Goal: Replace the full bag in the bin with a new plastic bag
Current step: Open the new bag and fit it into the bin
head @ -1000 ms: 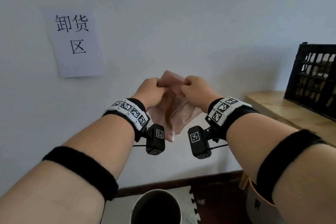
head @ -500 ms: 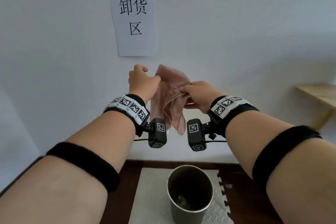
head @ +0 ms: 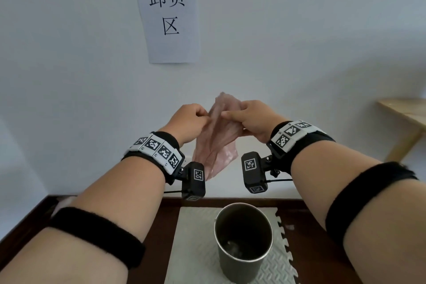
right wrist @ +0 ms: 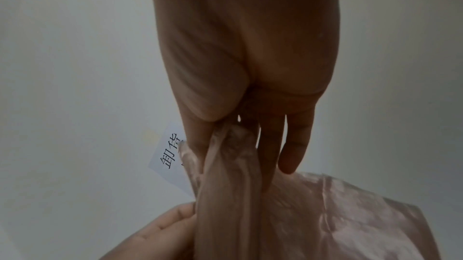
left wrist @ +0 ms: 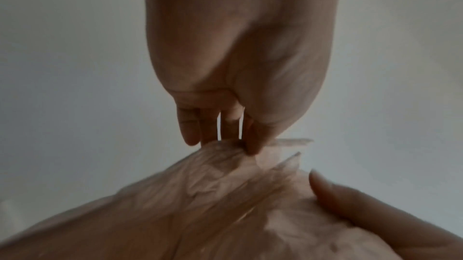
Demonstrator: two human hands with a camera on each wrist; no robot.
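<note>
A thin pink plastic bag (head: 216,145) hangs folded between both hands at chest height, in front of the wall. My left hand (head: 191,122) pinches its upper edge from the left, and my right hand (head: 249,117) pinches the same edge from the right. In the left wrist view the left hand's fingertips (left wrist: 248,145) nip the crumpled bag (left wrist: 225,205). The right wrist view has the bag (right wrist: 233,185) gathered between the right hand's thumb and fingers (right wrist: 290,155). Below the hands stands a round metal bin (head: 243,242), open-topped, with no liner in it and some small scraps at its bottom.
The bin stands on a grey foam mat (head: 196,249) laid on a dark brown floor (head: 311,237). A paper sign (head: 168,16) hangs on the white wall. A wooden table (head: 408,113) juts in at the right edge.
My head view has swung left and down, so the bin sits lower-centre and the black crate is out of view. My hands have come closer together on the bag's top edge.
</note>
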